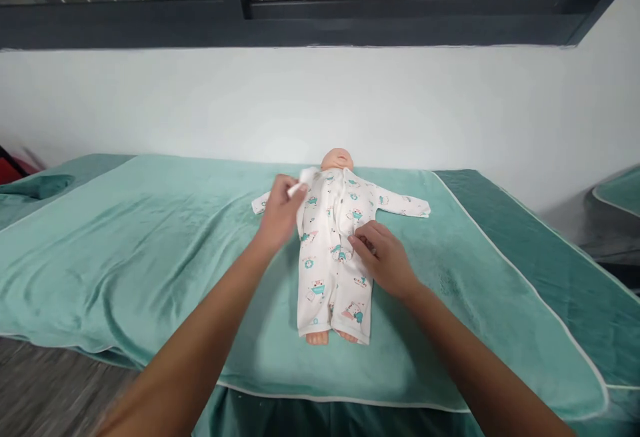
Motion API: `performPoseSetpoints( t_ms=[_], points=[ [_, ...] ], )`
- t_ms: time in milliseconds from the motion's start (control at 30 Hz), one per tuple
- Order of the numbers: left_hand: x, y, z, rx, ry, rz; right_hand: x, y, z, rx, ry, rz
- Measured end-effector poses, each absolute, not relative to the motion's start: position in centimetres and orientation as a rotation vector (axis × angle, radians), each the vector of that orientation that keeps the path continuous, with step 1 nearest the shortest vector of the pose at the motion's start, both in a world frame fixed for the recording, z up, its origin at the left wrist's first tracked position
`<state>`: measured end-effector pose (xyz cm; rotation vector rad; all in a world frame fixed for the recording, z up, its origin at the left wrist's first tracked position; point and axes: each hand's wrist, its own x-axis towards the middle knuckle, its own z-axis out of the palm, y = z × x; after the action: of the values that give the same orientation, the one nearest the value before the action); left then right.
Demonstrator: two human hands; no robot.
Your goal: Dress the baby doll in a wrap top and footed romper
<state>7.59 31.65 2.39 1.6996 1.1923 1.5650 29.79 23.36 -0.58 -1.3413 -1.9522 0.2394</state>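
Observation:
A baby doll [339, 158] lies on its back with its head toward the wall, arms spread and toes showing below the trouser legs. It wears a white printed baby romper [317, 267] with an opening down the front. My left hand [281, 209] is closed at the doll's shoulder on the left of the view, pinching a white piece of cloth [308, 177]; whether this belongs to the romper I cannot tell. Over the romper's lower front, my right hand [384, 257] has its fingers curled and pinched at the fabric near the opening.
Beneath the doll is a light green blanket [165, 237] with pale edging, wrinkled on the left. Darker green covering [540, 257] shows on the right. Behind stands a white wall [200, 104] under a dark window frame [380, 24] with bars. Grey floor [55, 384] shows lower left.

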Motion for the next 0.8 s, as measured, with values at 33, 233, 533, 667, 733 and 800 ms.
performPoseSetpoints(
  t_ms=[33,233,533,667,733,800],
  points=[
    [8.6,31.0,2.9,1.923,1.175,1.416,29.9,23.4,-0.5,-1.351,-1.947,0.299],
    [10.6,27.1,0.5,2.659,0.995,0.939,30.8,25.9,0.4,-1.394,-1.716,0.449],
    [10.9,22.9,-2.1,2.387,1.133,1.211,24.2,36.7,5.9,-1.642,-2.045,0.053],
    [10.2,23.8,-1.8,2.354,1.058,1.24,24.1,39.8,6.6,-1.776,-2.027,0.235],
    [9.7,25.0,-1.6,2.35,1.095,1.337,25.4,40.5,6.4,-1.664,-1.926,0.297],
    [9.3,26.2,-1.6,2.278,1.233,1.475,26.9,40.6,6.2,-1.566,-1.812,0.311]
  ],
)
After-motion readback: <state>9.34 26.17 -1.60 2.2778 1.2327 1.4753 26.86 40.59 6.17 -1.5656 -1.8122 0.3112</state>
